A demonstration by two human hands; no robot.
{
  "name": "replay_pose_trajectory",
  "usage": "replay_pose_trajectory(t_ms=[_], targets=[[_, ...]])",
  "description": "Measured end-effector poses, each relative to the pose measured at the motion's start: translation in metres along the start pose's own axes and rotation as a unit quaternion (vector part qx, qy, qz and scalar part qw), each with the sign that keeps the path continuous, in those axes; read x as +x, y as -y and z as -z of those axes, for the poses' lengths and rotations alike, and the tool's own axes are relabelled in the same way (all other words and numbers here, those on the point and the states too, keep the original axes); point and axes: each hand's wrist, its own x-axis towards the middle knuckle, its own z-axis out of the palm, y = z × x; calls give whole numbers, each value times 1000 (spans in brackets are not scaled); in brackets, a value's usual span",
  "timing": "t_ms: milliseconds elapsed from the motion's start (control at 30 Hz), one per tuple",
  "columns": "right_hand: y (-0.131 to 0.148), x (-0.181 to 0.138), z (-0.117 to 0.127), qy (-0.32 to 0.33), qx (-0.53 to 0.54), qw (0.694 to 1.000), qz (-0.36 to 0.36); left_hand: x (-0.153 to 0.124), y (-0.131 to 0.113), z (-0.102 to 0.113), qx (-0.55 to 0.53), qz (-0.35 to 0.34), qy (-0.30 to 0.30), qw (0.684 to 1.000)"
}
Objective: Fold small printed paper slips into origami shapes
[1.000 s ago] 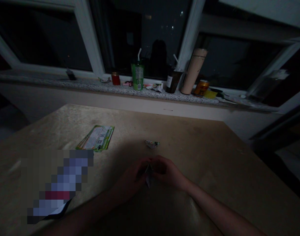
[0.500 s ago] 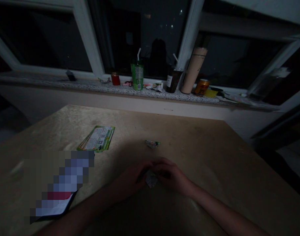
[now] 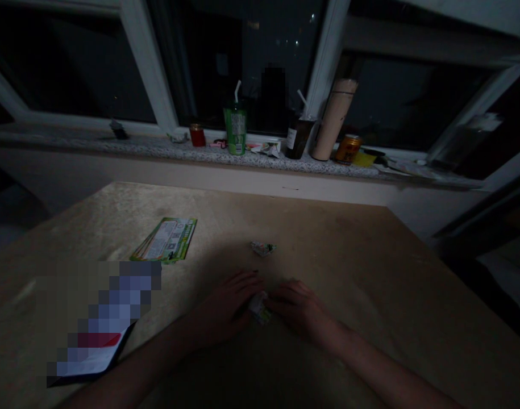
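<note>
A small piece of folded paper (image 3: 261,311), pale with green print, lies between my hands close to the tabletop. My left hand (image 3: 234,301) holds its left edge at the thumb side, with the longer fingers stretched forward over the table. The fingers of my right hand (image 3: 300,311) are bent and close on the paper's right edge. Dim light hides the exact grip of both thumbs. Farther forward, apart from both hands, sits another small folded paper piece (image 3: 263,248) with similar printing.
Left on the wooden table (image 3: 328,238) lie a fanned stack of green printed leaflets (image 3: 168,241) and a phone (image 3: 102,335) with a blurred screen. Along the windowsill (image 3: 149,146) stand a green cup (image 3: 236,130), a dark cup (image 3: 298,139), a tall flask (image 3: 335,119) and an orange can (image 3: 348,149).
My hands have moved apart from where their fingers met above the paper. The paper now shows more of its green printed side. My left fingers have straightened.
</note>
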Motion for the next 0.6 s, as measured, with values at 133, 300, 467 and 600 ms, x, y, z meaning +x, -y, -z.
replay_pose_trajectory(t_ms=[133,300,467,600], targets=[[2,1,3,13,10,1000,-6,1,1,1,33,9,9,999],[5,2,6,32,10,999,-14,0,6,1,45,-2,50,998],[10,4,6,24,21,999,-40,1,4,3,50,-3,71,996],[13,8,3,5,40,997,-71,3,0,4,55,16,70,996]])
